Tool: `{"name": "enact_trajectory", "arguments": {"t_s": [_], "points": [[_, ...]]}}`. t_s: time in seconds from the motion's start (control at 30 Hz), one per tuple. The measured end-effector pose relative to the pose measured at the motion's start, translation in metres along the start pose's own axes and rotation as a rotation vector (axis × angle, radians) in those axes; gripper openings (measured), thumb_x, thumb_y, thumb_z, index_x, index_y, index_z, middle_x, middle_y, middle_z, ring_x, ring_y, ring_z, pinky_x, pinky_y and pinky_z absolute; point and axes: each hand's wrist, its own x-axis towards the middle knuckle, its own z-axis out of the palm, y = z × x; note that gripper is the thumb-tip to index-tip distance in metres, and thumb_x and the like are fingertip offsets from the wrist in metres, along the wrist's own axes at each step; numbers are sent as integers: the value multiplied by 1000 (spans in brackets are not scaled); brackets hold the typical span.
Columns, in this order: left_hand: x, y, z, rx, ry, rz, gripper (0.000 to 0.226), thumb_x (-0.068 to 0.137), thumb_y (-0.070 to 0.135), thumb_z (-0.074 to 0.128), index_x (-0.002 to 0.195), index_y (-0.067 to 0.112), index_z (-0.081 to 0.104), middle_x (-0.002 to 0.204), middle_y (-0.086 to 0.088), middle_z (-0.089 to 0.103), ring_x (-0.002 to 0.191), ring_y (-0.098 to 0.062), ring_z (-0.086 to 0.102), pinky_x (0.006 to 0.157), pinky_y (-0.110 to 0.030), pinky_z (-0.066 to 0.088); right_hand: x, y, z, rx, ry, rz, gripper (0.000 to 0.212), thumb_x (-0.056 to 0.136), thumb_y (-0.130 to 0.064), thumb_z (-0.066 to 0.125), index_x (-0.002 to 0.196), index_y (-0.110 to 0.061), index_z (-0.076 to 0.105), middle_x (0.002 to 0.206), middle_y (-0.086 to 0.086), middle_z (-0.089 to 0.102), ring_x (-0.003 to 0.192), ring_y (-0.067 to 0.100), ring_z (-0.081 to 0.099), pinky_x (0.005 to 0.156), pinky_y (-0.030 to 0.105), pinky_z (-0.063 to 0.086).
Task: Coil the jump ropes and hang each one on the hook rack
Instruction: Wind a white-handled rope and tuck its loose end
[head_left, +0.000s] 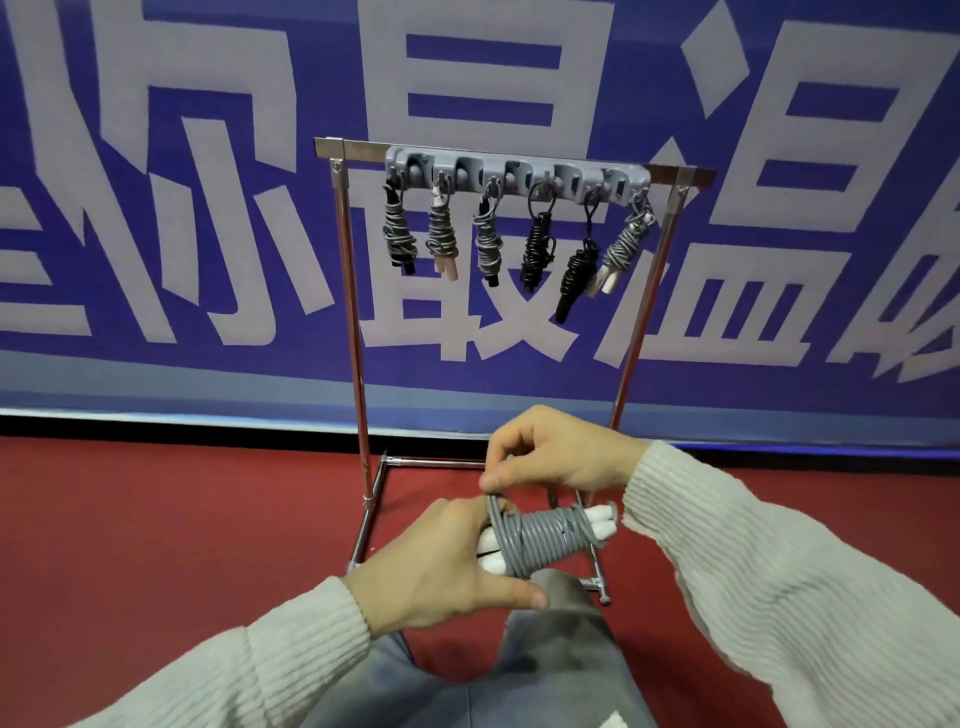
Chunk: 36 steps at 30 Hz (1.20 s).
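Observation:
A grey jump rope with white handles is wound into a tight bundle low in the middle of the view. My left hand grips the bundle's left end around the handles. Just above it, my right hand pinches a loop of the grey cord at the bundle's left end. Further back, the grey hook rack sits on the top bar of a chrome stand. Several coiled ropes hang from its hooks, some grey and some black.
A blue banner with large white characters fills the wall behind the stand. Red carpet covers the floor. The stand's base bars lie just beyond my hands, and my knees in grey trousers are below.

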Motion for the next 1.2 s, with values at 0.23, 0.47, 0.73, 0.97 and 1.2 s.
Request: {"name": "enact_trajectory", "arguments": {"t_s": [0.23, 0.47, 0.73, 0.97, 1.2], "points": [[-7, 1, -7, -381, 322, -114, 44, 59, 61, 86, 89, 31, 76, 78, 10, 75, 66, 3, 58, 65, -24, 49, -4, 38, 63, 669, 224, 179, 31, 97, -30, 57, 75, -9, 50, 59, 7, 36, 47, 15, 28, 48, 25, 16], [12, -40, -10, -232, 511, -386, 73, 63, 74, 77, 112, 23, 61, 87, 6, 72, 57, -3, 55, 57, -23, 45, -31, 30, 65, 308, 176, 262, 37, 108, -36, 46, 96, -13, 71, 53, -14, 37, 44, 4, 26, 42, 17, 24], [10, -61, -3, 41, -159, -241, 67, 82, 72, 63, 126, 23, 54, 97, -4, 70, 74, -14, 61, 68, -32, 49, -37, 10, 19, -400, -34, 121, 19, 97, -38, 65, 95, -22, 76, 75, -5, 70, 70, 12, 64, 72, 36, 52], [3, -11, -4, -75, -482, -58, 45, 78, 57, 82, 96, 21, 62, 73, 1, 59, 65, -17, 51, 63, -43, 52, -16, -4, 10, -126, -139, 10, 15, 85, -33, 82, 84, -20, 76, 80, 20, 67, 72, 37, 55, 70, 48, 47], [-20, 4, -15, -540, -260, 24, 18, 70, 26, 86, 73, 34, 70, 64, 14, 57, 56, -3, 46, 53, -17, 37, -24, 17, 47, 437, 87, 28, 14, 92, -16, 68, 80, -17, 62, 63, -10, 59, 55, 5, 48, 55, 21, 39]]}}
